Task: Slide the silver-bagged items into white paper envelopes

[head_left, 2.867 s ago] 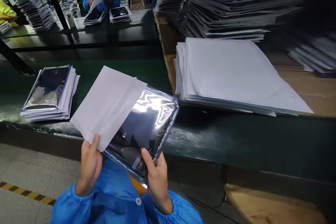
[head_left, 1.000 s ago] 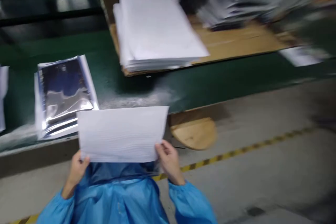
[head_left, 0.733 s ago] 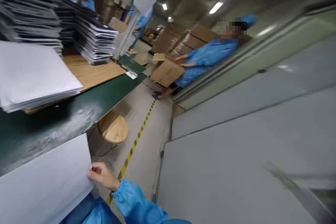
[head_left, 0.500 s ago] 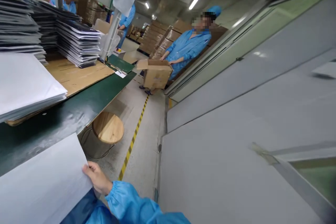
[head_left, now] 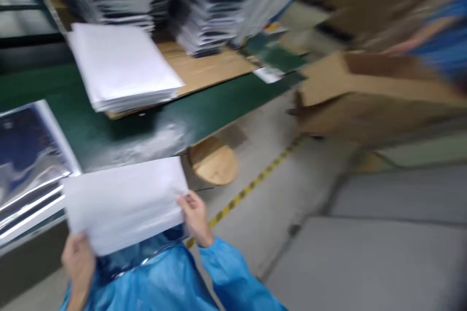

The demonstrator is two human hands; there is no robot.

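Note:
Between my two hands is a white sheet of paper (head_left: 124, 204), held up in front of my body; whether it is one sheet or several I cannot tell. My left hand (head_left: 78, 257) pinches its lower left corner, somewhat blurred. At the right edge, my right hand (head_left: 195, 216) grips it with the thumb on top. Beyond the sheet, a stack of white paper (head_left: 124, 65) lies on cardboard on the green table (head_left: 204, 112). To the left of my hands are shiny dark-blue sheets with white borders (head_left: 32, 150).
Tall stacks of dark and white booklets (head_left: 215, 9) stand at the back of the table. A wooden stool (head_left: 215, 160) is by the table edge. On the right, a person's arm (head_left: 430, 34) reaches to an open cardboard box (head_left: 379, 102). Yellow-black tape (head_left: 251, 187) marks the floor.
My view has swung left and down, bringing my left hand into sight on the sheet. The person with the box appears much closer. My right hand still grips the sheet.

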